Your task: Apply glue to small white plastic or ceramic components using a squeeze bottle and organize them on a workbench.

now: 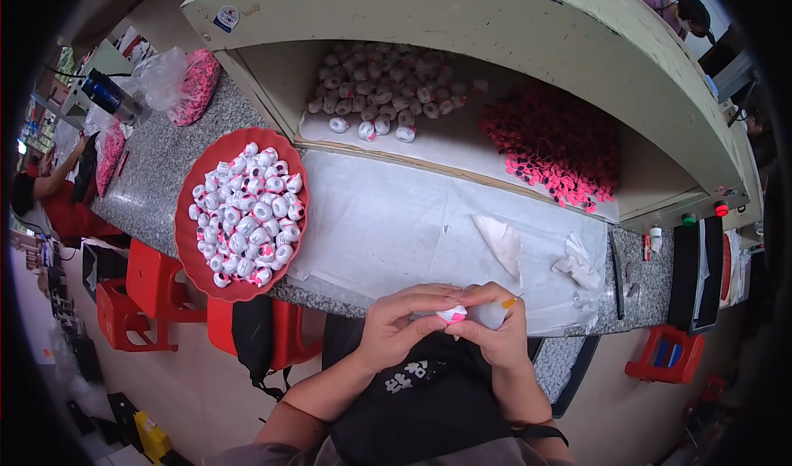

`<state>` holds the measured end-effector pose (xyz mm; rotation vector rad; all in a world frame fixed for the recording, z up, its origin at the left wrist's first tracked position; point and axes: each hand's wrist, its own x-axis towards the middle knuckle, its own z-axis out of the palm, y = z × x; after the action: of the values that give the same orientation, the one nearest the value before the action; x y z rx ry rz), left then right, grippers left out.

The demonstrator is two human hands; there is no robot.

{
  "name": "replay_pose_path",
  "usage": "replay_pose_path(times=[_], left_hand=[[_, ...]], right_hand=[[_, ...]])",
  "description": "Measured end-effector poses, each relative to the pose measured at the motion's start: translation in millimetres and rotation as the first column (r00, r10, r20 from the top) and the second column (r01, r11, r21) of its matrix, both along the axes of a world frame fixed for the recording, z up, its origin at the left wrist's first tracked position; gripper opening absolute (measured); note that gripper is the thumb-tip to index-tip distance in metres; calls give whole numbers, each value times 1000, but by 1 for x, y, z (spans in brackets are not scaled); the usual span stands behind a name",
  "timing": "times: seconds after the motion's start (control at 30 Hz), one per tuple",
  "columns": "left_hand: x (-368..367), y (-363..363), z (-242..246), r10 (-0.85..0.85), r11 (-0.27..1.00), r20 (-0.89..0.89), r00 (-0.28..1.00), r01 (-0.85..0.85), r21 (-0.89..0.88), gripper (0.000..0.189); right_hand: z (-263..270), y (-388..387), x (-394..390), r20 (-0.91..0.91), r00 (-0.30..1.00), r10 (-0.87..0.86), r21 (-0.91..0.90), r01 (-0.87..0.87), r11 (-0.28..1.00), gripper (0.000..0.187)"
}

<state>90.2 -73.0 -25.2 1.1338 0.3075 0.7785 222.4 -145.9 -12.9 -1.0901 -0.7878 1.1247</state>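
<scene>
My left hand (402, 317) grips a small white piece with a pink part (451, 314) between thumb and fingers. From the right, the thumb and index finger of my right hand (501, 323) touch the same piece. A translucent white bottle with an orange-yellow tip (492, 313) is held in my right palm. Both hands are over the front edge of a paper-covered work surface (383, 218). To the left, a red scalloped tray (189, 224) holds many white pieces with pink and black parts.
Inside a pale metal cabinet (464, 8) lie a pile of white pieces (383, 82) and a heap of pink flower-shaped parts (557, 150). Crumpled tissue (578, 261) and a folded cloth or paper (501, 243) lie on the paper. Red stools (158, 280) stand below. Other people are at left and upper right.
</scene>
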Motion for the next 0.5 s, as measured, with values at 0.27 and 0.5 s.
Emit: replay_pose_path(times=[0.27,0.5], left_hand=[[2,1,1,106,981,10,994,-106,160,19],[-1,4,-1,67,988,11,998,-68,138,20]], right_hand=[[1,1,-5,-41,999,-31,-15,31,999,26],[1,2,-7,-113,993,-26,2,26,1000,22]])
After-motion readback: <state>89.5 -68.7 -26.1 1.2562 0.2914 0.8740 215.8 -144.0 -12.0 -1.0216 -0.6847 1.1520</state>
